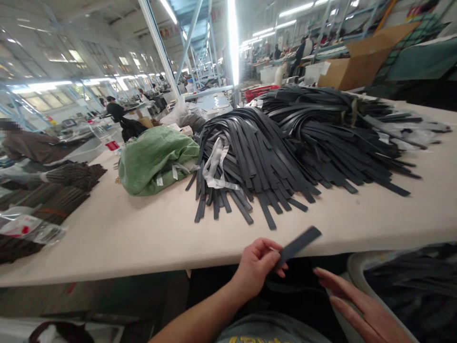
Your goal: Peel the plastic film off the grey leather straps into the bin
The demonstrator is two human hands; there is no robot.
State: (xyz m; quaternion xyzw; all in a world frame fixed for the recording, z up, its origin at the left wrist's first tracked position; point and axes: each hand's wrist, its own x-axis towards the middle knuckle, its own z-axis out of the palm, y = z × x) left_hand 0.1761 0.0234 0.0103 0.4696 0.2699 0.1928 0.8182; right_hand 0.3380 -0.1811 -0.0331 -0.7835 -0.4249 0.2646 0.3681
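My left hand (260, 267) pinches a dark grey flat strip (299, 244) between thumb and fingers, near the front edge of the table. The strip's free end points up and to the right; its other end is hidden by the hand and dark clothing. To the right, my right hand (352, 300) is apart from the strip, fingers stretched out and holding nothing. Beyond the hands lies a bundle of similar dark strips (253, 152), draped in a fan with cut ends toward me, and a white plastic band (215, 166) lies on it.
More dark strips (332, 138) are heaped at the right of the table (143, 228). Left of the bundle sits a green sack (157, 159). A tub (357, 269) of dark pieces stands at lower right. Brown bundles (53, 200) lie at left, and a cardboard box (357, 64) stands behind.
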